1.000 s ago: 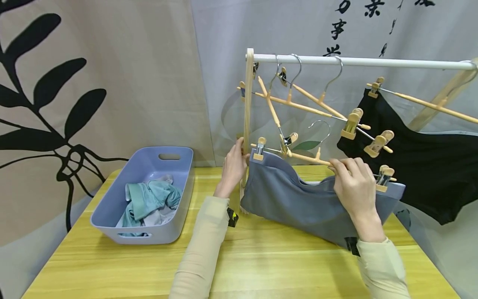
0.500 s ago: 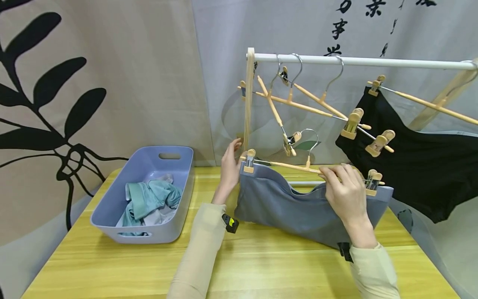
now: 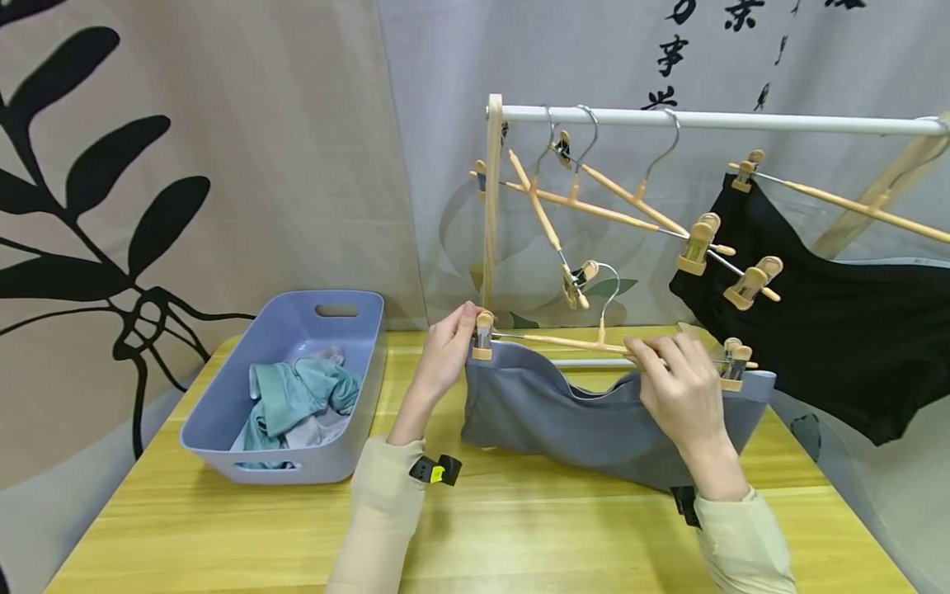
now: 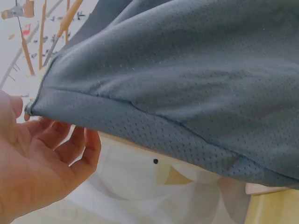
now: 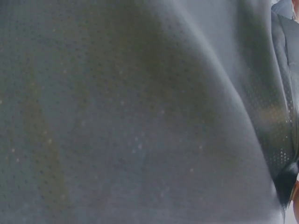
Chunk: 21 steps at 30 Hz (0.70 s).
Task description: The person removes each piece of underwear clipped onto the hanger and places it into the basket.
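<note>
Grey-blue shorts (image 3: 564,412) with a fine perforated weave hang by the waist from a clip hanger (image 3: 564,340), below the rack's rail. My right hand (image 3: 683,396) grips the hanger's wooden bar right of its hook. At the other end, my left hand (image 3: 445,351) pinches the left clip (image 3: 483,334) between thumb and fingers. The left wrist view has the left hand (image 4: 51,158) at the cloth's corner, fingers curled beneath its edge. Cloth of the shorts (image 5: 140,116) fills most of the right wrist view and hides nearly all of the right hand.
A wooden rack with a white rail (image 3: 727,121) stands behind, carrying several clip hangers. Black shorts (image 3: 831,330) hang from one at right. A blue plastic basket (image 3: 371,346) with teal and grey clothes (image 3: 304,400) sits left on the wooden table (image 3: 245,536).
My left hand has left the rack post and come to the left clip. The right hand has brought the hanger and grey-blue shorts leftward and slightly down.
</note>
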Motion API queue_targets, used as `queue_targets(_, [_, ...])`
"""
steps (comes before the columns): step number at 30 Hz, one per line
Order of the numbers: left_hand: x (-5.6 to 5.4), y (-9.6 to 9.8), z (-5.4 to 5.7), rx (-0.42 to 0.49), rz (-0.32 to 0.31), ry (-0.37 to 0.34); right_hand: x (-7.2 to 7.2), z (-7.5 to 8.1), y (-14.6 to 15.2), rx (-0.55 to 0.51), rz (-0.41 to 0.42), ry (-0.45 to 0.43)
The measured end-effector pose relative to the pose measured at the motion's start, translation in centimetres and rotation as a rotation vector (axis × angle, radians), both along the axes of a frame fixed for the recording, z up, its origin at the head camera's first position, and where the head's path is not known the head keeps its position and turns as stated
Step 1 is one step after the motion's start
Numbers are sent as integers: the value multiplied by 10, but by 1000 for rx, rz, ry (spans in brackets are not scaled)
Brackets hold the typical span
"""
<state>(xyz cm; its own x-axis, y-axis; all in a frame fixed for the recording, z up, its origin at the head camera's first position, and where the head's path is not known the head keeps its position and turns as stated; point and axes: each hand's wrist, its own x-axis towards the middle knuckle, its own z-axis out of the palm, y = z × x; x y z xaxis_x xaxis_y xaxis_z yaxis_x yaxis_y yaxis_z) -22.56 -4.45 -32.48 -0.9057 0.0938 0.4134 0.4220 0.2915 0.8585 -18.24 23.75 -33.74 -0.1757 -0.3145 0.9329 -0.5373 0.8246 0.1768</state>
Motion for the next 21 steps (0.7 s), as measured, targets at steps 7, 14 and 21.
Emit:
queue_targets(7, [18,-5,3,2,-13,99,5,1,-5,-9,53,32])
queue_targets(14, [31,-8,10,-26,18,164,8,5,-10,-19,94,58])
queue_targets(21, [37,-7,12,28,7,133,10,6,-11,-8,104,60])
